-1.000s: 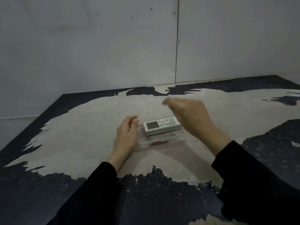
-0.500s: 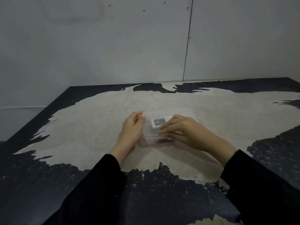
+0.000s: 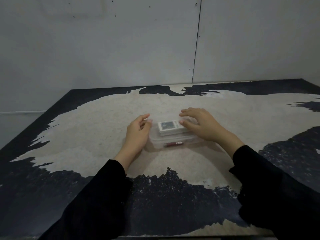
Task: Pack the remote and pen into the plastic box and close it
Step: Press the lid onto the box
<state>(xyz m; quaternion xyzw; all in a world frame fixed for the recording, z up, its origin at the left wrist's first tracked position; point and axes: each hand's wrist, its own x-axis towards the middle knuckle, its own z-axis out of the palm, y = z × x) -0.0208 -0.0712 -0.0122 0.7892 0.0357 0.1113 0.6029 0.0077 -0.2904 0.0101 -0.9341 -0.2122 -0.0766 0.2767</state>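
Note:
A clear plastic box [image 3: 156, 140] lies in the middle of the table with its transparent lid down over it. Through the plastic I see the white remote [image 3: 167, 126], display end to the left, and in front of it a pen [image 3: 174, 144] with a dark red barrel. My left hand [image 3: 136, 134] cups the box's left end, fingers curled against it. Palm down, my right hand [image 3: 201, 126] rests on the right part of the lid with fingers spread, hiding the remote's right half.
The table [image 3: 97, 135] has a worn pale centre and black patches along its edges. A grey wall [image 3: 121, 49] rises right behind it. Black sleeves cover both forearms at the near edge.
The lid has come down over the box. My right hand went from above the box onto the lid, then slid to its right part. My left hand stayed at the left end.

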